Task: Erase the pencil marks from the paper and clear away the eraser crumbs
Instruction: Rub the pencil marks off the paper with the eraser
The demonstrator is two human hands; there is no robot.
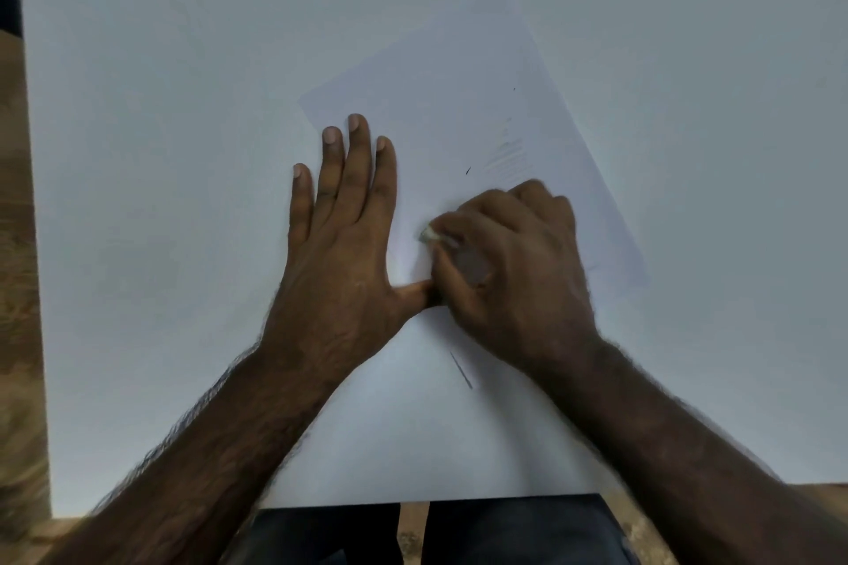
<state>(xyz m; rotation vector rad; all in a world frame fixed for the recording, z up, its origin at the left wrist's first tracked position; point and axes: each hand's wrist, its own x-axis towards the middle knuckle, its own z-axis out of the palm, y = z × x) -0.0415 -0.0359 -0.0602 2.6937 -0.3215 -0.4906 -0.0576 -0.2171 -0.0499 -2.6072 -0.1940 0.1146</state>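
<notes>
From the head view I see my left hand point(342, 239) spread wide and flat, palm down, fingers point(358, 161) straight, pressing on the sheet of paper point(440, 106) near its left edge. Its thumb reaches out to the right and touches my right hand point(509, 262). The right hand is curled closed, fingertips pinching one small pale eraser point(429, 235) whose tip pokes out toward the left and sits against the paper. The hand looks a little blurred, so I cannot tell how much of the eraser is tucked inside the grip.

I count one sheet of paper, lying at a slant on the white surface point(160, 151), its far corner pointing up and right. On it I make out one patch of faint grey pencil shading point(507, 154) just beyond the right hand, one short pencil stroke point(461, 369) nearer to me between the two forearms, and two tiny dark specks, one point(468, 171) near the shading and one point(514, 89) farther up. Whether those specks are crumbs or marks I cannot tell.
</notes>
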